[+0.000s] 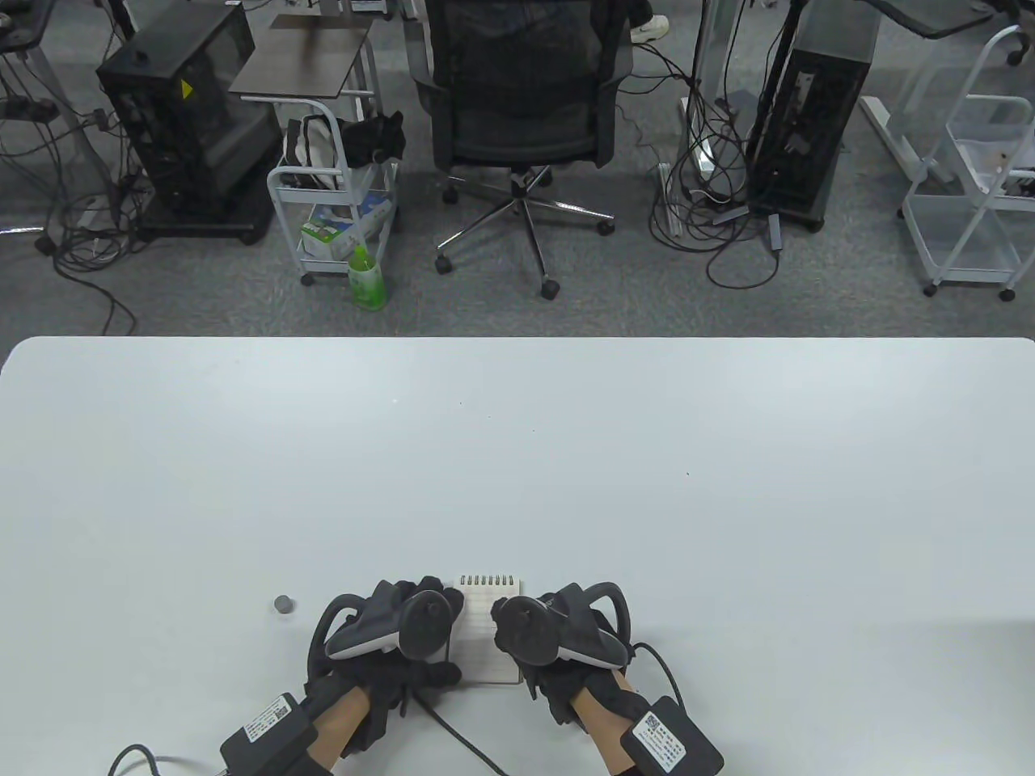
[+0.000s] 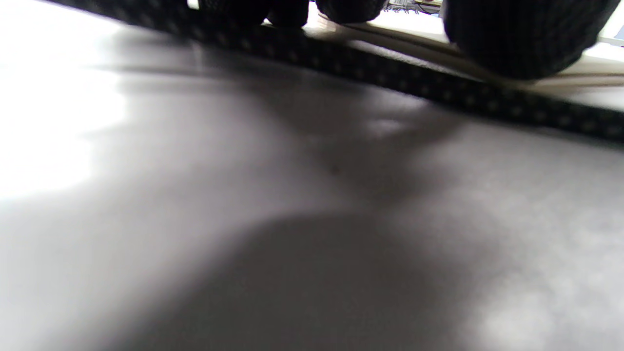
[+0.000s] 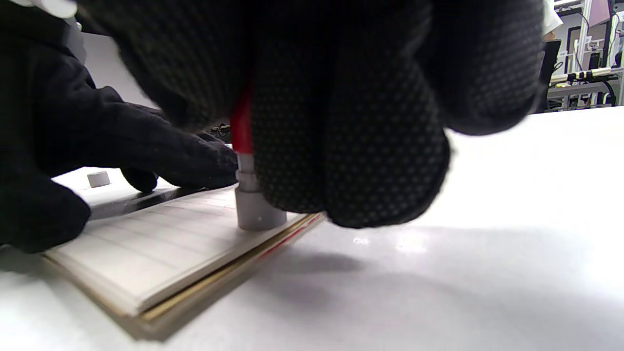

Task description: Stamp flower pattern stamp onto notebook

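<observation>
A small spiral notebook [image 1: 490, 626] lies open near the table's front edge, between my two hands. My right hand [image 1: 558, 638] grips a stamp [image 3: 249, 195] with a red handle and a grey base. The base stands upright on the lined page [image 3: 161, 234], near the page's right edge. My left hand [image 1: 404, 634] lies flat on the notebook's left side; its fingers [image 3: 161, 151] press on the page next to the stamp. In the left wrist view only blurred fingertips [image 2: 516, 39] and the notebook's edge [image 2: 438, 48] show.
A small grey cap [image 1: 284, 604] stands on the white table [image 1: 517, 453] left of my left hand; it also shows in the right wrist view [image 3: 98, 179]. Cables run from both wrists to the front edge. An office chair [image 1: 521, 121] stands beyond the table.
</observation>
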`<state>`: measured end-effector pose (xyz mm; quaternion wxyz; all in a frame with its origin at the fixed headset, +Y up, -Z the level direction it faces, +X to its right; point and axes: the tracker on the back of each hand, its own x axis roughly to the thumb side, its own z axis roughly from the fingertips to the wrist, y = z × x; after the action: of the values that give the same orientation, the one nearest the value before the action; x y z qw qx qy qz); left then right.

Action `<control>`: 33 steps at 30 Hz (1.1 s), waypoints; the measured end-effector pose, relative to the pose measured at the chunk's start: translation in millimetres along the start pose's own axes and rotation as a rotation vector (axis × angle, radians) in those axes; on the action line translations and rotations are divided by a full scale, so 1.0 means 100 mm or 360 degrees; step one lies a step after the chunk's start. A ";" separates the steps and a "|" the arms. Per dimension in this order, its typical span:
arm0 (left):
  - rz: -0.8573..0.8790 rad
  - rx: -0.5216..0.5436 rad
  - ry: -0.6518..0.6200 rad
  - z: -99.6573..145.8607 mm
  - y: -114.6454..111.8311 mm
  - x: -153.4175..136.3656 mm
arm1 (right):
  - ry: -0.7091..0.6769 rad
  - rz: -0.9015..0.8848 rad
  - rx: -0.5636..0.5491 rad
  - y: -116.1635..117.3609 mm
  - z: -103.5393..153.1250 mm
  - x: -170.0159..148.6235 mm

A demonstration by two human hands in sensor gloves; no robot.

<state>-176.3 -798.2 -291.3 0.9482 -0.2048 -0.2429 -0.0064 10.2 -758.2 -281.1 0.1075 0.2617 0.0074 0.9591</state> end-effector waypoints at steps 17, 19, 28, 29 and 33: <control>-0.0005 -0.0008 0.0006 0.00 -0.01 0.02 | 0.0004 0.0018 0.0011 0.05 0.01 0.04; -0.0007 -0.0008 0.0007 0.00 -0.01 0.02 | 0.0008 0.0010 0.0019 0.05 0.01 0.05; -0.0004 -0.0009 0.0006 0.00 -0.01 0.01 | 0.0010 0.0046 0.0018 0.05 0.00 0.07; -0.0004 -0.0009 0.0006 0.00 -0.01 0.01 | 0.0010 0.0048 0.0019 0.05 0.00 0.07; -0.0004 -0.0009 0.0005 0.00 -0.01 0.01 | -0.0015 0.0076 0.0019 0.00 0.01 0.07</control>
<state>-175.7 -799.0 -290.1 0.9480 -0.2071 -0.2414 -0.0086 4.7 -757.0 -277.2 0.0830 0.2669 0.0064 0.9601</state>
